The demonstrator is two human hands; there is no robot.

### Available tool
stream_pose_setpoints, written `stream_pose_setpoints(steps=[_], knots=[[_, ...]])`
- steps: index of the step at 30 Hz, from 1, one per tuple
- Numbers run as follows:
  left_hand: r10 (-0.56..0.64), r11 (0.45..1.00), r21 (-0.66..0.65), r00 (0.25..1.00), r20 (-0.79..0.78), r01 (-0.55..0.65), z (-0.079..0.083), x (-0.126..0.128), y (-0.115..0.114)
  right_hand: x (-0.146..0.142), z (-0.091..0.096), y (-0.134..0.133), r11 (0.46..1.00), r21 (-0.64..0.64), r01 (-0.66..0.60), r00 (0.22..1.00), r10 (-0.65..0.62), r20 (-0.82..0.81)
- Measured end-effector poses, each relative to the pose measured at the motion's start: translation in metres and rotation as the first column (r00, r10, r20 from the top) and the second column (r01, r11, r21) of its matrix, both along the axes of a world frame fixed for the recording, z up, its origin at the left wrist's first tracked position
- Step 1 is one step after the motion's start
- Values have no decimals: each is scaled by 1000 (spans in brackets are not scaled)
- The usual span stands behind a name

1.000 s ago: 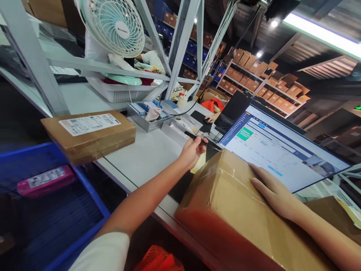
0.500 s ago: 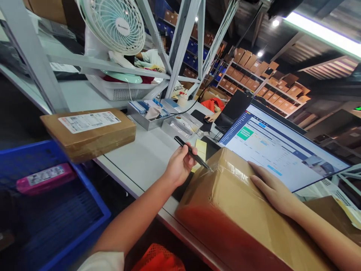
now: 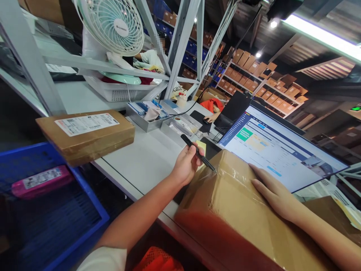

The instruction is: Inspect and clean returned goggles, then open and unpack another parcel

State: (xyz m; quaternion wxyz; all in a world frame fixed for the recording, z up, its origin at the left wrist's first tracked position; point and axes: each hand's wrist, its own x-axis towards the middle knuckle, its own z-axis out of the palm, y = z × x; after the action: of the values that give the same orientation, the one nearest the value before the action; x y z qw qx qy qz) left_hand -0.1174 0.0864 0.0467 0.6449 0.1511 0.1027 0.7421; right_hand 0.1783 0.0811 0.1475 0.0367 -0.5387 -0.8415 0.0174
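A large taped cardboard box (image 3: 248,203) stands tilted in view at the desk's front edge. My left hand (image 3: 187,163) is closed around a slim black pen-shaped tool (image 3: 203,160). The tool's tip meets the clear tape by the box's far left corner; whether it is a pen or a cutter, I cannot make out. On the far side of the box top lies my right hand (image 3: 273,190), fingers stretched out flat, pressing on the cardboard. Yellow sticky notes (image 3: 201,146) show just behind my left hand.
A labelled parcel (image 3: 87,133) overhangs the desk above a blue crate (image 3: 93,199), which holds a pink package (image 3: 42,182). Beyond are trays of small items (image 3: 148,114), a monitor (image 3: 276,143), a fan (image 3: 113,28) and metal frame posts (image 3: 180,49). A co-worker's hand (image 3: 211,117) rests on a mouse.
My left hand has moved slightly right, carrying the tool's tip a little along the taped box edge. The right hand stays flat on the box. The view has shifted slightly.
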Motion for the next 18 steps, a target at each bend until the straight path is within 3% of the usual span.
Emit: stream_pose_setpoints(steps=[9,18], knots=[[-138,990,-24,990,-21,138,5,7,35,0,-2,12,999,-32,15,1000,-15,1],[-161,986,-27,986,39,162,2,5,71,1,0,4,1000,-11,-13,1000,13,-19]])
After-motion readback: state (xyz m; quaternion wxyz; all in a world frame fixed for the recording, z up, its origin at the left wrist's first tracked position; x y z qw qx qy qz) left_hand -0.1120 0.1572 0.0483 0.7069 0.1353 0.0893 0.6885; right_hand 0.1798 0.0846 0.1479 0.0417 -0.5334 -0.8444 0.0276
